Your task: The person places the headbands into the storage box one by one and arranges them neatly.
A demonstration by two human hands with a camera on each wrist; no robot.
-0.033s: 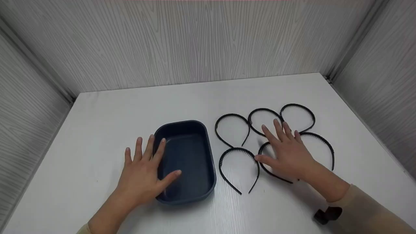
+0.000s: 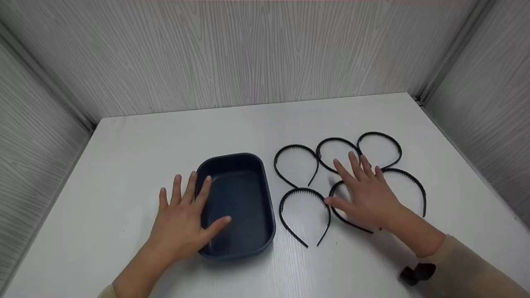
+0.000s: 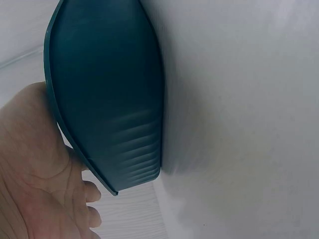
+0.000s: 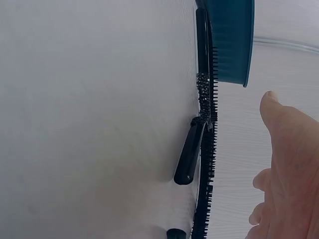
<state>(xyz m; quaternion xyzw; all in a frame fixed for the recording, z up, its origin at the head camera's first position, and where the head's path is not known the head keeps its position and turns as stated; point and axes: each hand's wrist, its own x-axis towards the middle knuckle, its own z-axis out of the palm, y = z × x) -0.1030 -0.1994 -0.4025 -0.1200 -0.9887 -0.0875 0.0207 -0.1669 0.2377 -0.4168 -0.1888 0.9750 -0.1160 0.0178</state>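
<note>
Left fingers (image 2: 191, 188) straight and spread, tips over the left rim of the dark blue tray (image 2: 265, 198), thumb reaching inside toward its floor, nothing grasped. Left hand (image 2: 182, 223) laid flat across the tray's near-left corner, palm partly on the white tabletop (image 2: 124, 165); from the left wrist view, palm against the tray's flared lip. Tray sitting a little left of the tabletop's middle, long side running from near edge to far edge, nothing visible inside apart from the thumb. Over to the right fingers (image 2: 356, 165): straight, slightly fanned, released, gripping nothing, pointing toward the far edge. Right hand (image 2: 368, 198) spread above the near-right headband (image 2: 414, 182), covering much of its arc, fingertips reaching the lower curve of the middle far headband (image 2: 331, 141); contact with the bands not clear from above, and in the right wrist view the hand floating off the surface beside toothed black bands. Around that hand, five black toothed headbands lying flat on the right half of the tabletop: far row of three with the left far headband (image 2: 295, 147) nearest the tray and the right far headband (image 2: 383, 134) at the outer end, then the near-left headband (image 2: 304, 191) just beside the thumb. Beige sleeve (image 2: 468, 265) and a small black clip (image 2: 418, 273) at the near right corner.
</note>
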